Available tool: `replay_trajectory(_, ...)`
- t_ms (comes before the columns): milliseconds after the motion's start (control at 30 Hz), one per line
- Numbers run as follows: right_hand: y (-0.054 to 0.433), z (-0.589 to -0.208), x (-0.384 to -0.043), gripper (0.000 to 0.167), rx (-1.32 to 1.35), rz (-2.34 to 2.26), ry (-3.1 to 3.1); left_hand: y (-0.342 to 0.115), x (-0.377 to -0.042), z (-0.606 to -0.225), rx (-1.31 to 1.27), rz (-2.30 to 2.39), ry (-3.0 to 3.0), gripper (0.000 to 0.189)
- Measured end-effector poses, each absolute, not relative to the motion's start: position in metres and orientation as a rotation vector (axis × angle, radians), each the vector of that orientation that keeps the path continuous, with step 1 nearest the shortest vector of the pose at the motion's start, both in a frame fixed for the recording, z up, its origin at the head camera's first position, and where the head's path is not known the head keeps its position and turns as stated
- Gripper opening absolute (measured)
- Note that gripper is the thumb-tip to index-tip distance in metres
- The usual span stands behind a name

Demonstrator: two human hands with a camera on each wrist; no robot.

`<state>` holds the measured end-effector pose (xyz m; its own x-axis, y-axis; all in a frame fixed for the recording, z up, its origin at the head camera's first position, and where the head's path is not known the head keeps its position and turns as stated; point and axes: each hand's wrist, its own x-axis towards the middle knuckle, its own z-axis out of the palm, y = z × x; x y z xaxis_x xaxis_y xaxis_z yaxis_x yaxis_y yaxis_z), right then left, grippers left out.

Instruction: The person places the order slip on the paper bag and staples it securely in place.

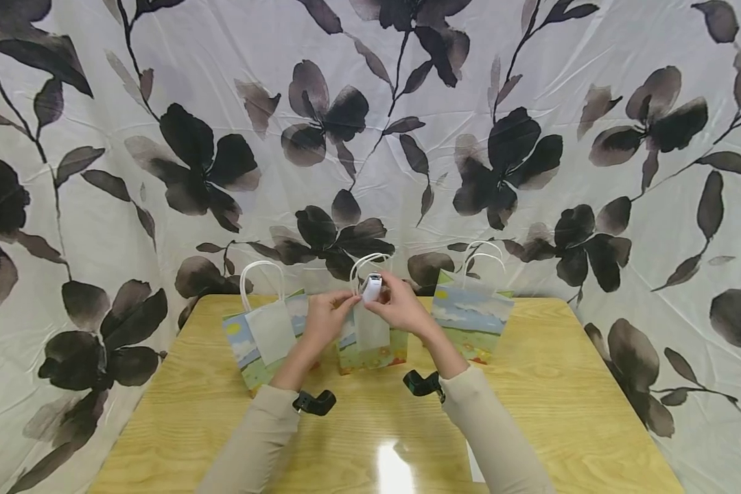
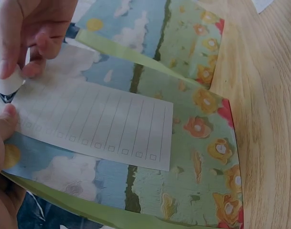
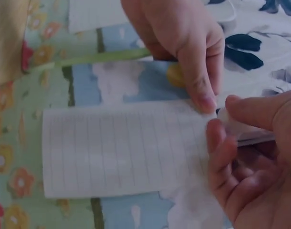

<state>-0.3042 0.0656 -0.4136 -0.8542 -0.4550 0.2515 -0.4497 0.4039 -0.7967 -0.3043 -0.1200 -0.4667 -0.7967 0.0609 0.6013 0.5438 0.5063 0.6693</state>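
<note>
A small white stapler (image 1: 372, 289) is gripped between the thumb and fingers of my right hand (image 1: 405, 309). It sits at the top edge of the middle paper gift bag (image 1: 398, 346), where a lined checklist sheet (image 1: 372, 331) lies against the bag's front. My left hand (image 1: 327, 317) pinches the sheet and the bag's top edge beside the stapler. In the left wrist view the stapler's dark tip (image 2: 8, 98) meets the sheet near my left thumb. In the right wrist view the stapler (image 3: 247, 130) is partly hidden by my right fingers.
A left gift bag (image 1: 247, 343) with a white sheet on its front and a right gift bag (image 1: 472, 319) stand on the wooden table (image 1: 358, 439). White paper (image 1: 474, 466) shows beside my right sleeve. A floral cloth (image 1: 370, 171) hangs behind.
</note>
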Motion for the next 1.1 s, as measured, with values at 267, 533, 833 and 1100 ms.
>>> replay_trajectory(267, 0.064, -0.414, -0.305, 0.046, -0.939, -1.316, 2.617, -0.123, -0.302, -0.469, -0.478, -1.244, -2.241, 0.011)
replay_trajectory(533, 0.067, -0.421, -0.31, 0.04, -0.961, -1.304, 2.509, -0.124, -0.304, -0.473, -0.51, -1.222, -2.213, 0.011)
replay_trajectory(833, 0.072, -0.423, -0.317, 0.04, -1.018, -1.313, 2.478, -0.121, -0.307, -0.47, -0.497, -1.235, -2.228, 0.013)
replay_trajectory(1100, 0.071, -0.429, -0.317, 0.041, -0.999, -1.342, 2.493, -0.12, -0.304, -0.474, -0.498, -1.247, -2.232, 0.012)
